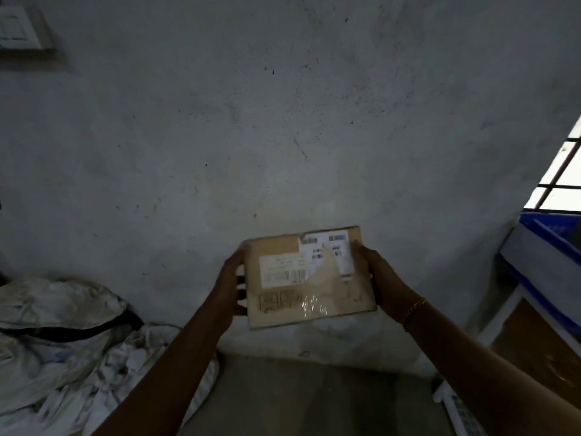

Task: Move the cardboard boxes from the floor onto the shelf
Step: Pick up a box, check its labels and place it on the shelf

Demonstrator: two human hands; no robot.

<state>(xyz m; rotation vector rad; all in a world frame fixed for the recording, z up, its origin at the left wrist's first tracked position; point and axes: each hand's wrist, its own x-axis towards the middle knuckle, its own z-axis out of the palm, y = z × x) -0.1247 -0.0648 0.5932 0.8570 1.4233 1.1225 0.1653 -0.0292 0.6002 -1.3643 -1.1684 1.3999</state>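
A small flat cardboard box point(309, 278) with white shipping labels and clear tape hangs in the air in front of a grey wall, its labelled face toward me. My left hand point(231, 278) grips its left edge, fingers wrapped behind. My right hand point(375, 272) grips its right edge; a gold bracelet sits on that wrist. At the far right stands a white shelf point(503, 313) with another brown cardboard box point(540, 347) on a lower level.
A blue and white bin point(547, 247) rests on top of the shelf. White crumpled sacks point(63, 335) lie heaped on the floor at the left. A barred window point(562, 171) is at the right, a switch plate point(15, 29) top left.
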